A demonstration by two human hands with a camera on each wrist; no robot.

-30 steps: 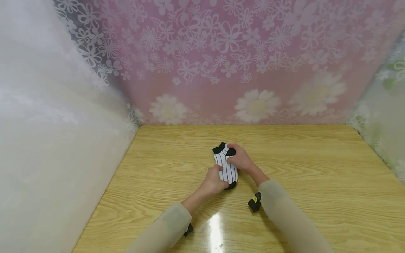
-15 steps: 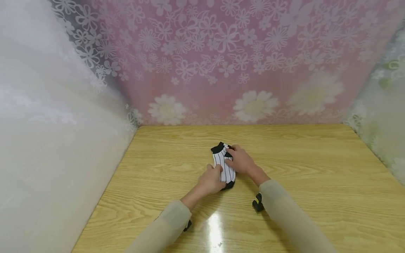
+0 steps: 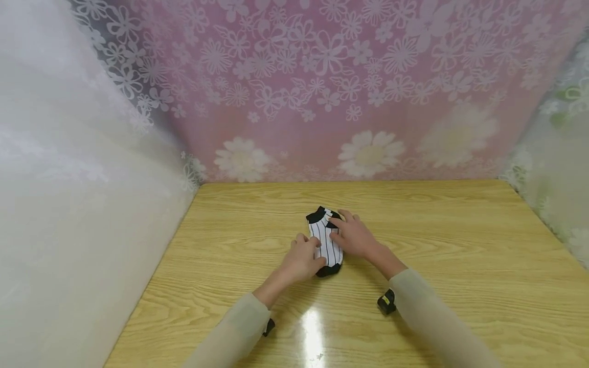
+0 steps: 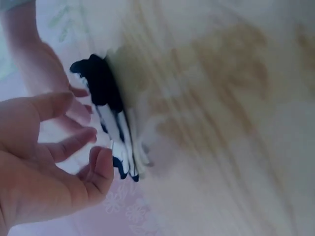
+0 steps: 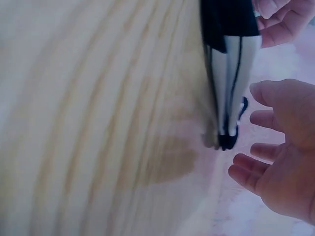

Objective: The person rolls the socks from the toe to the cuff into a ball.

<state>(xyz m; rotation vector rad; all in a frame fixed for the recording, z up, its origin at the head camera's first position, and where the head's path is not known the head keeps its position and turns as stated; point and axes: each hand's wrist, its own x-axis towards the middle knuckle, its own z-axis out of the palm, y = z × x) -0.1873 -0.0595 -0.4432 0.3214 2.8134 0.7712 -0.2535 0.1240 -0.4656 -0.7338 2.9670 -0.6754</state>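
Note:
A pair of white ankle socks (image 3: 327, 248) with thin dark stripes and black cuffs, heels and toes lies flat on the table, its layers stacked as the left wrist view shows. My left hand (image 3: 300, 259) is beside the toe half, its fingers loosely bent, with a gap between them and the socks (image 4: 112, 118) in the left wrist view. At the heel side is my right hand (image 3: 359, 239); in the right wrist view its fingers are spread and apart from the socks (image 5: 234, 73). Neither hand holds anything.
The wood-grain table (image 3: 230, 214) meets a pink flowered backdrop (image 3: 294, 117) at its far edge. A pale sheet (image 3: 92, 204) borders the left side and another flowered sheet (image 3: 561, 168) the right. Small black devices (image 3: 386, 302) sit at both wrists.
Both hands have let go of the socks and drawn slightly outward, left hand to the left and right hand to the right. The socks stay flat on the table.

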